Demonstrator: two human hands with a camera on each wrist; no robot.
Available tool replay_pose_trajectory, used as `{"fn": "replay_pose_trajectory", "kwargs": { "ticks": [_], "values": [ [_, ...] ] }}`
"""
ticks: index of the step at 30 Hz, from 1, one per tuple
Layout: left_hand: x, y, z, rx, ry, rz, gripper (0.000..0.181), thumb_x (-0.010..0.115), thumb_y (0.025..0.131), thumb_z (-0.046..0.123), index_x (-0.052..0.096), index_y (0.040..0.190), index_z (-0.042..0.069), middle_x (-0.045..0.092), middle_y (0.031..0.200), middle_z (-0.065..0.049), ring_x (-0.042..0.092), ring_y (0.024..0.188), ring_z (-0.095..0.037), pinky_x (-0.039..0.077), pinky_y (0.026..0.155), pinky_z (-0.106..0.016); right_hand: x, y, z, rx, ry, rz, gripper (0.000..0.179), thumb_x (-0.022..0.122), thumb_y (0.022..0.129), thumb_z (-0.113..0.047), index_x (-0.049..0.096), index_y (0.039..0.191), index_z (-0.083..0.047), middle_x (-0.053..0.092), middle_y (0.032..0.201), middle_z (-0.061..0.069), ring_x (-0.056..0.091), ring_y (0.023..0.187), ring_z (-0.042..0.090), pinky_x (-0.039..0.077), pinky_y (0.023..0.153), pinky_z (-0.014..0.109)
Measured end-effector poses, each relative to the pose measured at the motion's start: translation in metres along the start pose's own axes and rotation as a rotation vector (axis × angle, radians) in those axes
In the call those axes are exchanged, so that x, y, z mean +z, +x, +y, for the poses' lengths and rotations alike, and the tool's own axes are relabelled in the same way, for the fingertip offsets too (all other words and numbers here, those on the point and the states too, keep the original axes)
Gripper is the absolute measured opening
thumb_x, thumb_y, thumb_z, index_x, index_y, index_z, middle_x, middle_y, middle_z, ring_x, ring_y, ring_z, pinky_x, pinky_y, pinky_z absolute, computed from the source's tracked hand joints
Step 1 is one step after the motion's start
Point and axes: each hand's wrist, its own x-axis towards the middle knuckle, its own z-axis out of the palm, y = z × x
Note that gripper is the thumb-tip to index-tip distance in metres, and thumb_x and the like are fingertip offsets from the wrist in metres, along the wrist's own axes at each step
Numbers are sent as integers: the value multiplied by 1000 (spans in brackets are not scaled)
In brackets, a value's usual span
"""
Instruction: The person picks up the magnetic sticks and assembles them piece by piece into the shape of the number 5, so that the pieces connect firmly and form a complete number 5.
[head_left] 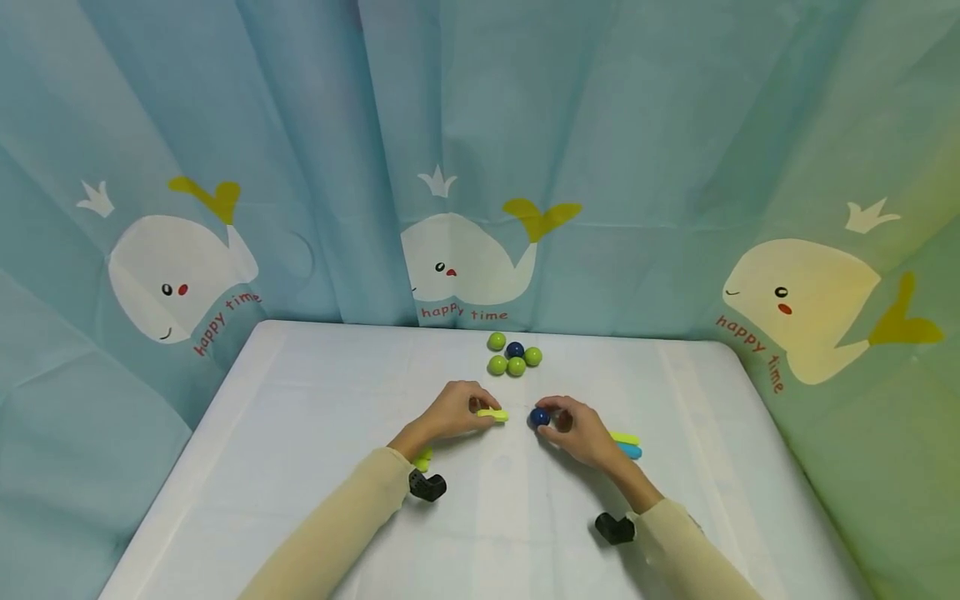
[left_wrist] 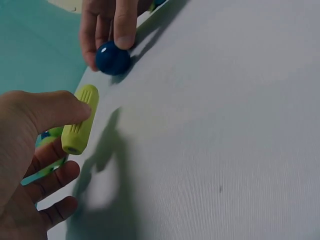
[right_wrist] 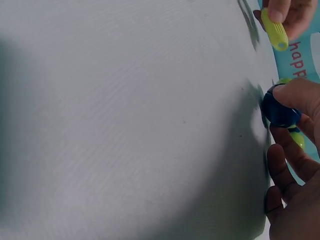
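Observation:
Between thumb and fingers, my left hand (head_left: 454, 410) pinches a short yellow-green ribbed rod (head_left: 497, 415). In the left wrist view this rod (left_wrist: 76, 140) has lengthwise grooves and a small recess in its end. My right hand (head_left: 585, 435) pinches a glossy dark blue ball (head_left: 537, 417) just to the right of the rod. A gap separates ball and rod. In the right wrist view the thumb lies over the top of the ball (right_wrist: 278, 111), and the other fingers are loosely bent below it.
Toward the table's back edge sit several green balls (head_left: 497, 365) around another dark blue ball (head_left: 514, 350). Yellow-green (head_left: 626, 438) and blue rods (head_left: 630, 451) lie beside the right wrist. More yellow-green pieces (head_left: 422, 461) are partly hidden by the left wrist. A whale-print curtain (head_left: 645, 167) surrounds the white table (head_left: 285, 400).

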Motion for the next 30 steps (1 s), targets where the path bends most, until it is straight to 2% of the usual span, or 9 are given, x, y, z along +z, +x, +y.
{"fn": "replay_pose_trajectory", "kwargs": {
  "ticks": [8, 15, 24, 30],
  "values": [
    [11, 10, 10, 6, -1, -7, 15, 81, 88, 15, 81, 103, 13, 70, 89, 5, 58, 79, -15, 45, 72, -24, 0, -1, -1, -44, -10, 8, 38, 78, 90, -10, 68, 127, -10, 70, 116, 5, 58, 91, 17, 50, 82, 37],
    [19, 17, 15, 3, -4, -11, 17, 82, 88, 15, 81, 105, 12, 71, 88, 5, 56, 78, -13, 44, 71, -23, -1, -1, 0, -56, 1, 0, 37, 79, 89, -8, 69, 125, -9, 70, 115, 5, 57, 89, 17, 50, 79, 34],
    [20, 20, 22, -5, -18, -30, 15, 81, 88, 13, 81, 104, 12, 69, 87, 7, 52, 77, -7, 45, 71, -22, -1, -2, 2, -68, 5, 9, 36, 81, 88, -10, 71, 123, -10, 70, 111, 4, 56, 86, 17, 48, 75, 31],
    [22, 21, 20, -19, 3, -33, 15, 81, 89, 14, 81, 104, 13, 67, 85, 9, 51, 76, -7, 43, 70, -22, -2, -3, 2, -57, 3, 10, 37, 82, 88, -13, 71, 124, -11, 71, 112, 3, 56, 87, 16, 48, 75, 31]
  ]
}}
